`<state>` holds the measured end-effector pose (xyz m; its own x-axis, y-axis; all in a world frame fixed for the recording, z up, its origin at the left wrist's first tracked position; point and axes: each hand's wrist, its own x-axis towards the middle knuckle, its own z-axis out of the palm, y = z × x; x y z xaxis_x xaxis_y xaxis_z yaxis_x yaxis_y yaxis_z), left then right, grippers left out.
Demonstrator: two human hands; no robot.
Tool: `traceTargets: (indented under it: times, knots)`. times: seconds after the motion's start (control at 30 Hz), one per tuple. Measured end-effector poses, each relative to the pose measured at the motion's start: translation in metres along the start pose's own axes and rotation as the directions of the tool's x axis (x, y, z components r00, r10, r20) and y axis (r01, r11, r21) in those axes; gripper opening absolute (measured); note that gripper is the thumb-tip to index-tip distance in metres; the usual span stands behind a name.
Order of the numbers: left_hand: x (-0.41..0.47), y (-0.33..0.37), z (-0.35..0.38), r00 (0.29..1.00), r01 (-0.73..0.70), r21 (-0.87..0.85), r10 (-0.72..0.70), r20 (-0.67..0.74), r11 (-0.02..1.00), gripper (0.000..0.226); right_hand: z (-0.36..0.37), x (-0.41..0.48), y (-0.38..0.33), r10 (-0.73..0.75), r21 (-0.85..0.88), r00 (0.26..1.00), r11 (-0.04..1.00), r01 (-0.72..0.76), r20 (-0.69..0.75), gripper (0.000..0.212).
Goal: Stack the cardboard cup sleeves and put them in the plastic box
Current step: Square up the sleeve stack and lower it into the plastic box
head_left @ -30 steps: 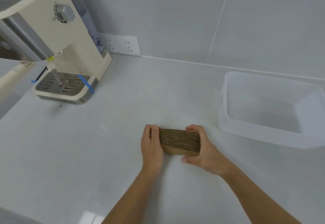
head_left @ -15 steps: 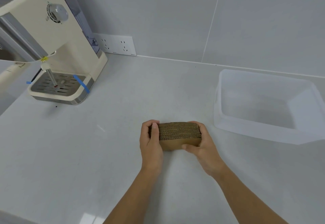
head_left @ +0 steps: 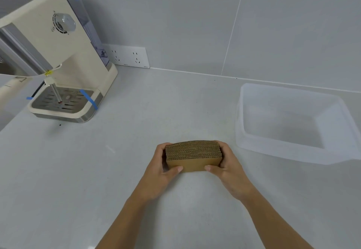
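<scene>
- You get one view only, a wide-angle head camera, so no second view shares anything with it.
- It looks forward and down over the countertop toward the tiled wall.
- Both forearms enter from the bottom edge, close in.
- Coffee machine far left, plastic box right, wide-angle bending at the edges.

- One stack of cardboard sleeves, lower centre; individual sleeves too fine to count
- One plastic box, right
- One coffee machine, upper left
- Two hands: left hand, right hand
- One double wall socket
</scene>
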<state>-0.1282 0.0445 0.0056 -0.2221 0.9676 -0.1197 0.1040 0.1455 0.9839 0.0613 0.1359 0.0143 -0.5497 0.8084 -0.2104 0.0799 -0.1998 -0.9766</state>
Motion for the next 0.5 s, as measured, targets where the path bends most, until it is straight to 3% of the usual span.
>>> traceTargets:
  times: [0.3, 0.5]
  knots:
    - [0.0, 0.013, -0.001, 0.997, 0.031, -0.085, -0.037, -0.07, 0.996, 0.046, -0.004, 0.0, -0.012, -0.003, 0.031, 0.999, 1.0, 0.004, -0.035, 0.056]
    - [0.009, 0.045, -0.001, 0.988, -0.072, -0.14, 0.051, -0.149, 0.988, 0.05, -0.003, -0.001, -0.038, -0.115, 0.059, 0.988, 0.991, 0.121, -0.102, 0.056]
